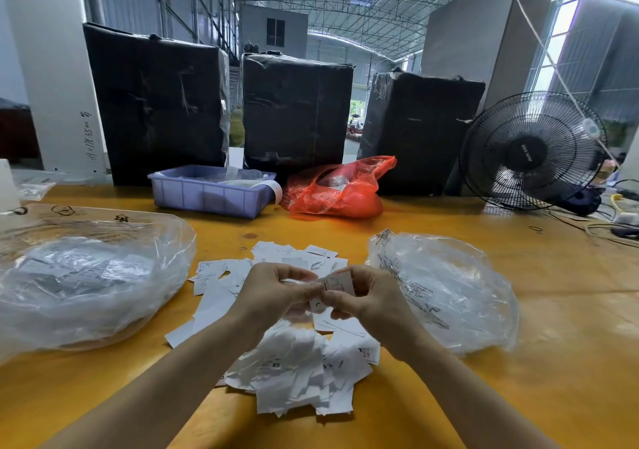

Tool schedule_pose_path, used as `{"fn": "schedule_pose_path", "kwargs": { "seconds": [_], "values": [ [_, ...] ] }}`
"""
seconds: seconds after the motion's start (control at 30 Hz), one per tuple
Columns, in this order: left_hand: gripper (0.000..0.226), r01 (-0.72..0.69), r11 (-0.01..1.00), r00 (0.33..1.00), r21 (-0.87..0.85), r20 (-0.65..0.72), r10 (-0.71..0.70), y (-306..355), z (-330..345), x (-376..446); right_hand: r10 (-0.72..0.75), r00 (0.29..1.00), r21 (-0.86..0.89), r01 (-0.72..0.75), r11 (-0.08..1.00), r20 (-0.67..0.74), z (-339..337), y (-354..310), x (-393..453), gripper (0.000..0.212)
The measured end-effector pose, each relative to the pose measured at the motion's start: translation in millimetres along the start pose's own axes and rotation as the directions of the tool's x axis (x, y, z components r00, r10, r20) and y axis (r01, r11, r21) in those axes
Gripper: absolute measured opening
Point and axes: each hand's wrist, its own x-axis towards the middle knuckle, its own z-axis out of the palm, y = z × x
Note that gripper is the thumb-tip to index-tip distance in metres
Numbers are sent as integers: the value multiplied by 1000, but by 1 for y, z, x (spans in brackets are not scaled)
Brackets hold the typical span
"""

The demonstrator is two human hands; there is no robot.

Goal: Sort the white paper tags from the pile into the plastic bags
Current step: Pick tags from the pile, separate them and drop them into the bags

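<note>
Tags (297, 372) lie in a loose white pile in the middle of the worktop (518, 396), toward its near edge, between two clear bags. On the pile one tag reads "XS", another shows "L". The left hand (273, 293) and the right hand (363, 296) are together above the pile, fingers curled, both pinching one small tag (337, 284); a piece below it shows an "L". The left bag (86, 282) has tags inside, the right bag (446, 293) carries black print I cannot read. At the far edge stand a purple tray (211, 192), a red bag (337, 189) and a fan (532, 151).
</note>
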Motion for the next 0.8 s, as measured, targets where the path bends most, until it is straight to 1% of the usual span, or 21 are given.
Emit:
{"fn": "schedule_pose_path", "kwargs": {
  "seconds": [0.07, 0.17, 0.23, 0.27, 0.33, 0.4, 0.47, 0.53, 0.67, 0.73, 0.8],
  "values": [
    [13, -6, 1000, 1000, -6, -1, 6, 0, 1, 0, 32, 999, -64, -30, 998, 31, 1, -1, 0, 18],
    [8, -11, 1000, 1000, 3, -16, 11, -1, 3, 0, 73, 985, -146, -50, 988, 157, 3, 0, 0, 22],
    [5, -15, 1000, 1000, -4, -18, 15, -1, 4, -1, 72, 978, -136, -45, 990, 198, 4, -2, -2, 23],
    [5, -18, 1000, 1000, -17, -21, 18, -1, 4, -1, 64, 983, -104, -46, 993, 175, 5, -3, -3, 27],
    [7, -19, 999, 999, -46, -26, 18, -1, 4, -1, 31, 999, -26, -30, 999, 32, 3, -4, -2, 39],
    [8, -27, 997, 999, -70, -29, 25, -1, 4, -1, -37, 991, 0, 37, 999, -125, 1, -3, -1, 37],
    [5, -42, 996, 999, -78, -29, 40, -1, 7, -2, -94, 976, -48, 86, 995, -195, 1, 0, 0, 32],
    [8, -53, 995, 998, -79, -34, 50, -2, 9, -3, -112, 976, -95, 96, 991, -184, 3, 1, 0, 30],
    [21, -64, 997, 996, -53, -70, 60, -5, 10, -2, -126, 989, -136, 114, 984, -82, 9, 1, 0, 31],
    [21, -54, 995, 997, -81, -56, 49, -6, 12, -3, -107, 992, -145, 98, 985, -60, 9, 2, 1, 33],
    [15, -51, 991, 997, -126, -68, 42, -5, 14, -5, -73, 997, -162, 65, 985, -39, 9, 1, 2, 37]
  ]
}}
